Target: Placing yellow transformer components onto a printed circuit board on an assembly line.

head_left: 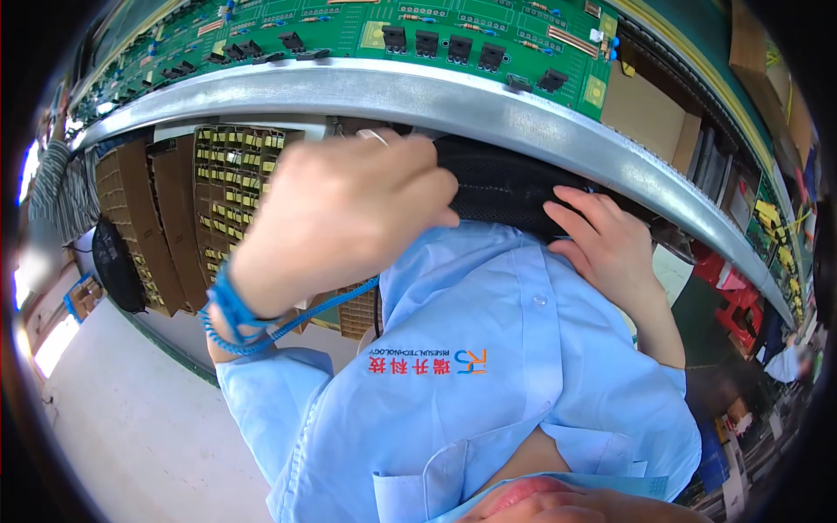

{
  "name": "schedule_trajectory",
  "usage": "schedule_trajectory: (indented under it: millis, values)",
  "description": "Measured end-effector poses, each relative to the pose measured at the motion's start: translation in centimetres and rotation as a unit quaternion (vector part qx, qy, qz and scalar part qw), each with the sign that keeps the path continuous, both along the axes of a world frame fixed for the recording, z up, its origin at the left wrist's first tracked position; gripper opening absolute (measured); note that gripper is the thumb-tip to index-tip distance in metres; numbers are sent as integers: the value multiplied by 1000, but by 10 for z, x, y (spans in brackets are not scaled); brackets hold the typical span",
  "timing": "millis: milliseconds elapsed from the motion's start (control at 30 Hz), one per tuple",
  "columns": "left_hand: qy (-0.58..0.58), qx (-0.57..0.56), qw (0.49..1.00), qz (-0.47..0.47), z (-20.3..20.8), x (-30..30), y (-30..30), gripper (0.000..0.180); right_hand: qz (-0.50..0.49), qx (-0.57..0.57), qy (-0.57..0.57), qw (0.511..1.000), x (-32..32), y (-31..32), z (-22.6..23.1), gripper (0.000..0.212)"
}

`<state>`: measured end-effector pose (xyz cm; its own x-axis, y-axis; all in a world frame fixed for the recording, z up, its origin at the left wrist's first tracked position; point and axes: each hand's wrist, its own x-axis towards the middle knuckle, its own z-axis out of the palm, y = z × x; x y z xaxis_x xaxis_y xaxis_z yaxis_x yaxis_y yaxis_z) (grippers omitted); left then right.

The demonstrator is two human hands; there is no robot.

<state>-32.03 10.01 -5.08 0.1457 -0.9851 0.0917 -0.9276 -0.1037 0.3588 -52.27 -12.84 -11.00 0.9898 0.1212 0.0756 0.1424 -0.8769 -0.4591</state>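
Observation:
My left hand (349,205) is raised in front of the metal rail, its fingers curled inward and slightly blurred. A small pale band shows near its knuckles, and whatever its fingertips may pinch is hidden. Around the left wrist is a blue strap (231,309) with a coiled blue cord (327,302). My right hand (606,244) rests by my shirt front, fingers apart and loosely bent, nothing seen in them. Its fingertips are nearest to a black perforated fabric item (501,187). Beyond the rail lies a green circuit board (340,44) carrying black upright components (427,44).
A curved metal rail (375,83) runs across in front of me. Partitioned cardboard trays (228,187) of small yellow parts stand at the left. To the right are a cardboard box (649,109) and red bins (737,305). A person in striped sleeves (57,187) is at the far left.

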Motion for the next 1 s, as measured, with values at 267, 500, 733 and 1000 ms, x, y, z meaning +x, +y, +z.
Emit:
schedule_trajectory:
  millis: [267,500,733,1000]
  values:
    - [-130,54,989,55,-94,-32,11,20,-114,-65,-74,989,-14,5,-47,13]
    - [-203,-103,970,80,-101,-18,1,12,-133,-51,-76,987,-17,4,-42,13]
    - [-232,-136,960,77,-106,-14,0,13,-145,-36,-68,986,-16,5,-44,12]
    - [-133,-107,982,82,-89,-15,6,14,-117,-33,-57,991,-18,0,-37,12]
